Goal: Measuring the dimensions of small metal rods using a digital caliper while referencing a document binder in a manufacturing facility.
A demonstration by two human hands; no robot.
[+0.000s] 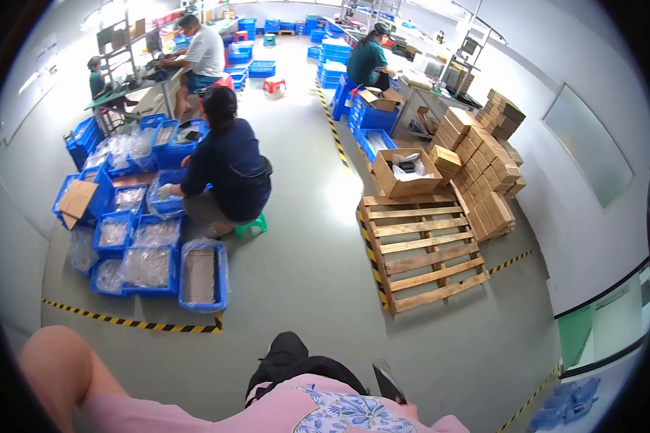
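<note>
My right hand (pixel 410 410) shows only in part at the lower edge, beside my pink shirt (pixel 354 411). Its fingers are closed round a dark, flat smartphone (pixel 388 381), held upright and tilted close to my body. My bent left arm (pixel 59 353) comes in at the lower left, elbow outward; the left hand itself lies outside the picture. One black shoe (pixel 289 346) is on the grey floor below me.
Ahead right lies a wooden pallet (pixel 426 249) with an open carton (pixel 408 173) at its far end, next to stacked cardboard boxes (pixel 484 166). At left, a person (pixel 227 166) sits among blue crates (pixel 202 278). Striped tape (pixel 130 320) marks the floor. Others sit at benches farther off.
</note>
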